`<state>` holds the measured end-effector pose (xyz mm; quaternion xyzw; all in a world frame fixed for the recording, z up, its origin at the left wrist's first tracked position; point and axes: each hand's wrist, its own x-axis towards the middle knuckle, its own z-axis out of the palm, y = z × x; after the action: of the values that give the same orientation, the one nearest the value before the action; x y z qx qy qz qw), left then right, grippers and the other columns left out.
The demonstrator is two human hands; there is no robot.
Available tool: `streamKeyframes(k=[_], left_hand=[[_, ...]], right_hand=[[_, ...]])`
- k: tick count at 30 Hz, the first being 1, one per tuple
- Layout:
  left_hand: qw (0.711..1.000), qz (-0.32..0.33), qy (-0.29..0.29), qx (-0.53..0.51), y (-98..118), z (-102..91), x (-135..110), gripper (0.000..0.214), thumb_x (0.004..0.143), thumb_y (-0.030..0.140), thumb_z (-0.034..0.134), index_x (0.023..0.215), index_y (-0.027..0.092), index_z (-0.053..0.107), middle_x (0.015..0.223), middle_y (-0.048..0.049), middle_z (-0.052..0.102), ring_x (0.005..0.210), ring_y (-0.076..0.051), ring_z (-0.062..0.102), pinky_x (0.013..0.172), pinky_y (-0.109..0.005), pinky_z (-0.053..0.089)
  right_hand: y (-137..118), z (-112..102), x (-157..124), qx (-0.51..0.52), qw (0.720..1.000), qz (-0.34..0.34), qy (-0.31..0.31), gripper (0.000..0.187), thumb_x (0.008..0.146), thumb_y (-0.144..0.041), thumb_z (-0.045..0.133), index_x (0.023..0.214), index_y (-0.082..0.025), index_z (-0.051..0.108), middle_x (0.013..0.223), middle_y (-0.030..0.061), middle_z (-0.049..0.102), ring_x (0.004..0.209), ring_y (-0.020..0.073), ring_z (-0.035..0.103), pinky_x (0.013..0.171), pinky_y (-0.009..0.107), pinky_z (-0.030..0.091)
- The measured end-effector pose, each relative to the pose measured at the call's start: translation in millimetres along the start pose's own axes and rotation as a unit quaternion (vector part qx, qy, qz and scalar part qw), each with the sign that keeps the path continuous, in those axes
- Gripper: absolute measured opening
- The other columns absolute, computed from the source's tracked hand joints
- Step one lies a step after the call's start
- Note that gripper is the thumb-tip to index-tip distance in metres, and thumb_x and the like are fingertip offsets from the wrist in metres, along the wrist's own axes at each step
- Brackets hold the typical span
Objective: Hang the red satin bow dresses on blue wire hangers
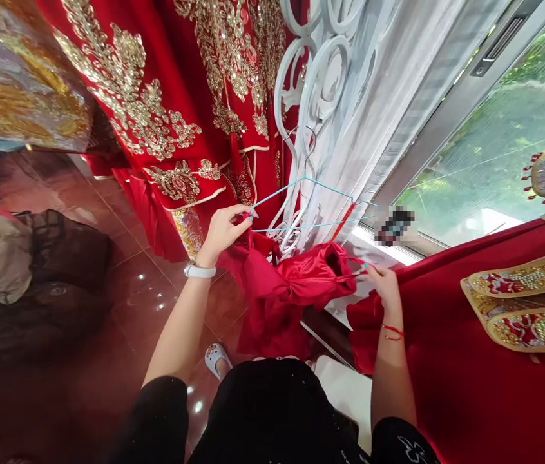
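A light blue wire hanger (328,187) hangs by its metal hook from a white scrollwork rack. My left hand (227,231) is closed at the hanger's left end, its thumb and fingers pinching a thin strap of a red satin dress (296,280). My right hand (384,283) is closed on another strap on the dress's right side, below the hanger's right end and apart from it. Between my hands the bodice sags, and its skirt falls toward the floor. A narrow red strap (344,221) slants down from the hanger's right shoulder notch.
Red gowns with gold embroidery (176,129) hang at the upper left. The white scrollwork rack (285,80) stands before white curtains and a window (489,148). More beaded red clothing (446,322) is at right. Dark bags (74,258) lie left on the tiled floor (142,290).
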<state>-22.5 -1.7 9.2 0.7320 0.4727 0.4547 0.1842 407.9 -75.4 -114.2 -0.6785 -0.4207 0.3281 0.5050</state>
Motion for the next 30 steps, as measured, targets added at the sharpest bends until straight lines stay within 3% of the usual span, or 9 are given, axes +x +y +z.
streamKeyframes(k=[3, 6, 10, 12, 15, 20, 25, 30], left_hand=[[1.000, 0.001, 0.010, -0.013, 0.8, 0.6, -1.9, 0.027, 0.080, 0.035, 0.059, 0.090, 0.018, 0.078, 0.097, -0.0061, 0.080, 0.086, -0.020, 0.071, 0.077, -0.027, 0.053], [1.000, 0.005, 0.019, -0.015, 0.9, 0.3, -2.6, 0.025, 0.079, 0.033, 0.059, 0.088, 0.018, 0.077, 0.096, -0.0057, 0.080, 0.086, -0.020, 0.072, 0.076, -0.027, 0.054], [1.000, 0.005, 0.020, -0.011, -1.3, -0.1, -1.2, 0.023, 0.077, 0.030, 0.059, 0.086, 0.019, 0.077, 0.091, -0.0044, 0.080, 0.080, -0.019, 0.072, 0.072, -0.027, 0.055], [1.000, 0.004, 0.023, -0.008, -2.5, 0.5, -0.1, 0.023, 0.077, 0.030, 0.060, 0.085, 0.018, 0.077, 0.090, -0.0044, 0.080, 0.078, -0.019, 0.072, 0.070, -0.027, 0.055], [1.000, 0.002, 0.023, -0.012, -3.7, 2.2, 0.7, 0.023, 0.078, 0.031, 0.060, 0.085, 0.018, 0.077, 0.091, -0.0051, 0.080, 0.081, -0.019, 0.072, 0.069, -0.026, 0.055], [1.000, -0.001, 0.029, -0.010, -4.3, 2.4, -0.8, 0.023, 0.079, 0.032, 0.060, 0.086, 0.018, 0.077, 0.093, -0.0053, 0.081, 0.080, -0.019, 0.072, 0.069, -0.027, 0.053], [0.999, 0.010, 0.034, -0.007, -2.5, -0.6, -2.7, 0.022, 0.079, 0.031, 0.061, 0.086, 0.019, 0.078, 0.093, -0.0058, 0.081, 0.083, -0.020, 0.072, 0.076, -0.030, 0.055], [1.000, 0.019, 0.021, -0.012, -0.7, 0.1, -2.5, 0.023, 0.081, 0.031, 0.061, 0.086, 0.018, 0.079, 0.093, -0.0063, 0.081, 0.080, -0.019, 0.072, 0.075, -0.030, 0.055]], right_hand=[[-30.0, -8.3, 7.3, 0.230, 0.973, -0.020, 0.031, 0.027, 0.065, -0.043, 0.083, 0.077, -0.020, 0.074, 0.078, 0.0040, 0.078, 0.074, 0.0197, 0.074, 0.073, 0.033, 0.065], [-58.0, -7.4, 10.8, 0.303, 0.950, -0.069, 0.043, 0.028, 0.063, -0.036, 0.084, 0.083, -0.019, 0.077, 0.087, 0.0061, 0.080, 0.078, 0.0189, 0.076, 0.075, 0.032, 0.065], [-90.4, -2.7, 14.5, 0.261, 0.947, -0.161, 0.091, 0.029, 0.059, -0.032, 0.089, 0.080, -0.017, 0.077, 0.087, 0.0061, 0.080, 0.085, 0.0231, 0.078, 0.079, 0.038, 0.066], [-105.2, -3.9, 18.8, 0.256, 0.946, -0.176, 0.093, 0.028, 0.059, -0.034, 0.088, 0.079, -0.018, 0.076, 0.086, 0.0056, 0.080, 0.084, 0.0232, 0.078, 0.078, 0.038, 0.066], [-124.8, -13.1, 26.8, 0.229, 0.959, -0.151, 0.066, 0.022, 0.062, -0.035, 0.082, 0.076, -0.019, 0.077, 0.082, 0.0061, 0.080, 0.076, 0.0211, 0.076, 0.066, 0.031, 0.064], [-146.0, -35.8, 40.2, 0.072, 0.991, -0.104, 0.049, 0.008, 0.061, -0.024, 0.076, 0.064, -0.017, 0.076, 0.074, 0.0075, 0.079, 0.064, 0.0160, 0.069, 0.050, 0.021, 0.054], [-157.6, -45.0, 49.1, 0.074, 0.989, -0.119, 0.047, 0.009, 0.059, -0.025, 0.080, 0.064, -0.017, 0.078, 0.074, 0.0062, 0.079, 0.057, 0.0125, 0.064, 0.047, 0.021, 0.052], [-178.6, -39.4, 45.0, 0.008, 0.988, -0.140, -0.060, 0.020, 0.063, -0.035, 0.087, 0.073, -0.019, 0.081, 0.073, 0.0080, 0.079, 0.068, 0.0201, 0.073, 0.054, 0.026, 0.059]])
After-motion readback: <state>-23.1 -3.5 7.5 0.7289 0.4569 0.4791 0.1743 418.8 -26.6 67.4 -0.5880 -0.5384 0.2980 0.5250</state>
